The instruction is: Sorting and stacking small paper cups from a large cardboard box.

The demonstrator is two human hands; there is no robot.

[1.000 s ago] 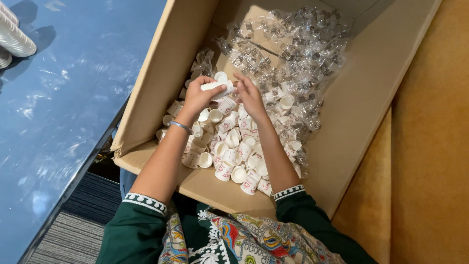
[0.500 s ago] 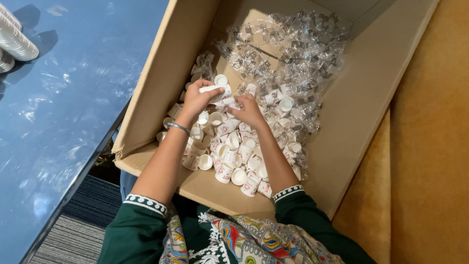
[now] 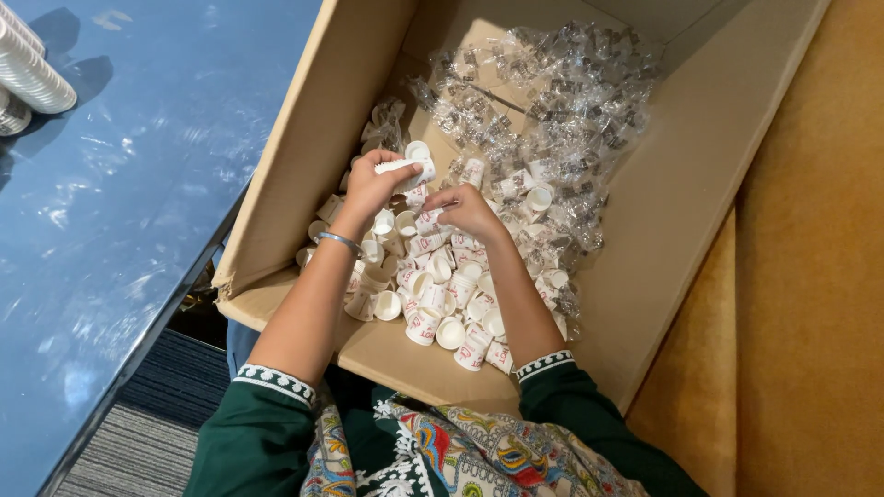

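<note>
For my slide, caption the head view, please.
Left hand holds stacked paper cups; right hand reaches into cardboard box.

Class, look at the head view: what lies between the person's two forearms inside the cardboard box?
Loose small white paper cups fill the stretch between the forearms, heaped on the floor of the cardboard box. The left hand holds a short stack of cups; the right hand touches the heap.
</note>
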